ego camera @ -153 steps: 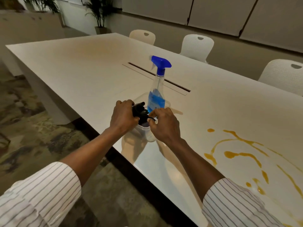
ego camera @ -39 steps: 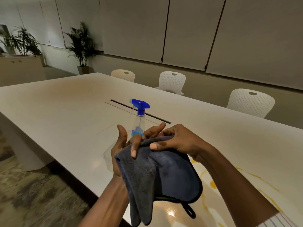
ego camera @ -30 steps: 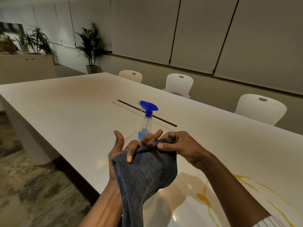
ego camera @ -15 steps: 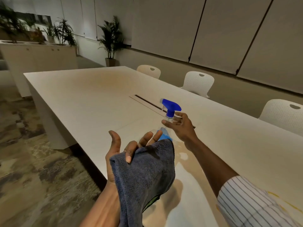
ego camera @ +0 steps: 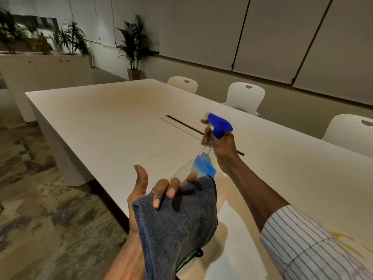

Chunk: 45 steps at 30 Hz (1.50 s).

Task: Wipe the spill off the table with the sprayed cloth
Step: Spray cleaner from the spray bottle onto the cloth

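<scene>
A dark grey-blue cloth [ego camera: 177, 223] hangs draped over my left hand [ego camera: 147, 190], palm up, fingers curled over its top edge, just off the near table edge. My right hand [ego camera: 221, 146] grips the neck of a clear spray bottle [ego camera: 210, 154] with a blue trigger head and blue label; the bottle is lifted and tilted, its base hidden behind the cloth. A bit of the yellow-orange spill [ego camera: 347, 243] shows on the white table [ego camera: 121, 126] at the lower right, beside my striped sleeve.
A dark cable slot [ego camera: 193, 130] runs across the table's middle. Three white chairs [ego camera: 245, 98] line the far side. Potted plants [ego camera: 134, 47] and a low cabinet [ego camera: 44, 73] stand at the back left. Patterned carpet lies to my left.
My right hand left the cloth, reached to the spray bottle, took its neck and lifted it, tilted. The cloth stayed draped over my left hand. My view swung left, away from the spill.
</scene>
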### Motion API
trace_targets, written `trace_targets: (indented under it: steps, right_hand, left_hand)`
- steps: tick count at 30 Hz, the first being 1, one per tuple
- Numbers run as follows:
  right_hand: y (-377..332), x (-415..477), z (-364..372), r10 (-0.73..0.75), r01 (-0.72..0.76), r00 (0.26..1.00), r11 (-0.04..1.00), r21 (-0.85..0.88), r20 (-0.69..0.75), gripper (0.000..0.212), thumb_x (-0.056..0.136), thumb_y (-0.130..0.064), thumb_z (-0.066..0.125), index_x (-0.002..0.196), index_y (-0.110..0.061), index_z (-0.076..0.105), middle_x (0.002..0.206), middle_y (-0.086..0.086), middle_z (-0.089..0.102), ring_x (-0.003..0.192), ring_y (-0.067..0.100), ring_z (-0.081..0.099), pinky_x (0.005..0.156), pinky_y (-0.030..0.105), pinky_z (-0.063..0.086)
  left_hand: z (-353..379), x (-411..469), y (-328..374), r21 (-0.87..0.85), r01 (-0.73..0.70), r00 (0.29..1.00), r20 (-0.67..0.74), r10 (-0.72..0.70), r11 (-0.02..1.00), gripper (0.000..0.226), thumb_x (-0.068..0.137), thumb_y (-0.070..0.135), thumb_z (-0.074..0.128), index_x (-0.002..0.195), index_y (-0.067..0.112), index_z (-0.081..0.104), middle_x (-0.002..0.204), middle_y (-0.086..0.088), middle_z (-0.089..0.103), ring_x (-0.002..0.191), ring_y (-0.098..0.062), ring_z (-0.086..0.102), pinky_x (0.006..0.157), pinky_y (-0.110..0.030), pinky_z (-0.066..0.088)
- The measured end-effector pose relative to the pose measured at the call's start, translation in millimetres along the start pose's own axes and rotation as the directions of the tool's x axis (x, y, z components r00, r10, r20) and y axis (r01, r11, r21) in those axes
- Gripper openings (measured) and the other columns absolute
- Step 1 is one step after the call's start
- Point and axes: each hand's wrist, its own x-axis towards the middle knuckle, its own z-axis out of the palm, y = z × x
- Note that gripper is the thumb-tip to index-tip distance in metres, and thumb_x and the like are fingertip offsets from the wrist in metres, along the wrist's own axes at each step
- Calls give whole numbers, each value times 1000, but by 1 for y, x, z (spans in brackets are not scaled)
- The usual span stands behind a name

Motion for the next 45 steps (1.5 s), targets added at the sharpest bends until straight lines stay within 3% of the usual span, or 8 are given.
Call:
trace_targets:
  steps: [7, 13, 18, 22, 32, 35, 38, 45]
  right_hand:
    - [-99, -25, -18, -245, 252, 964, 966, 64, -102, 38, 101, 8, 45, 133, -3, 63, 80, -3, 66, 70, 14, 56, 81, 41, 53]
    - [-166, -94, -61, -411, 409, 908, 912, -33, -88, 15, 102, -22, 62, 111, -9, 62, 108, 1, 70, 71, 16, 55, 76, 39, 56]
    - [-174, -159, -95, -304, 290, 941, 951, -110, -146, 29, 97, -28, 55, 103, 1, 59, 89, 0, 69, 65, 15, 56, 68, 30, 57]
    - [-164, -202, -116, -155, 129, 963, 983, -127, -221, 25, 106, 2, 36, 108, 20, 54, 81, 1, 72, 59, 17, 55, 60, 29, 56]
    - [-147, -272, -105, -87, -1, 933, 970, -244, -350, 41, 90, 11, 66, 75, -24, 80, 81, 16, 74, 54, 15, 58, 54, 29, 53]
    - [-150, -278, -101, -26, -50, 937, 977, -207, -348, 7, 78, -19, 85, 75, -18, 79, 75, 11, 75, 55, 14, 61, 57, 27, 55]
    - [-148, -282, -103, 15, -95, 945, 968, -233, -326, 60, 47, -71, 90, 86, -27, 83, 76, 5, 76, 60, 18, 64, 59, 28, 58]
    - [-150, -281, -98, 17, -158, 929, 922, -353, -370, 89, 42, -99, 66, 83, -22, 75, 66, 7, 69, 64, 30, 65, 61, 35, 60]
  left_hand:
    - [13, 10, -10, -21, -19, 999, -37, 18, 1000, 88, 100, 79, 40, 54, 7, 55, 68, -9, 53, 108, -34, 51, 119, -46, 26]
    - [20, 25, -20, -48, 44, 999, -14, -45, 998, 87, 100, 79, 41, 55, 6, 54, 67, -9, 52, 109, -35, 51, 122, -46, 17]
    - [26, 50, -32, -30, 105, 994, 19, -104, 994, 87, 101, 80, 37, 54, 8, 54, 67, -8, 51, 109, -34, 50, 124, -45, 10]
    - [35, 75, -47, -48, 173, 983, 63, -170, 984, 89, 101, 80, 36, 53, 7, 53, 65, -9, 52, 105, -35, 54, 124, -45, 15]
    - [58, 121, -82, -7, 257, 961, 112, -254, 966, 82, 100, 80, 37, 50, 15, 43, 62, -4, 48, 103, -30, 49, 130, -41, 9]
    - [63, 128, -88, -9, 260, 956, 144, -256, 965, 78, 100, 80, 37, 53, 17, 34, 62, -4, 44, 104, -30, 51, 124, -43, 19]
    - [67, 133, -92, -30, 259, 953, 168, -251, 965, 78, 101, 79, 38, 53, 17, 32, 61, -4, 39, 104, -31, 54, 120, -43, 25]
    - [62, 141, -93, -28, 243, 959, 155, -236, 970, 77, 101, 79, 37, 54, 19, 30, 64, 0, 30, 106, -30, 52, 121, -43, 23]
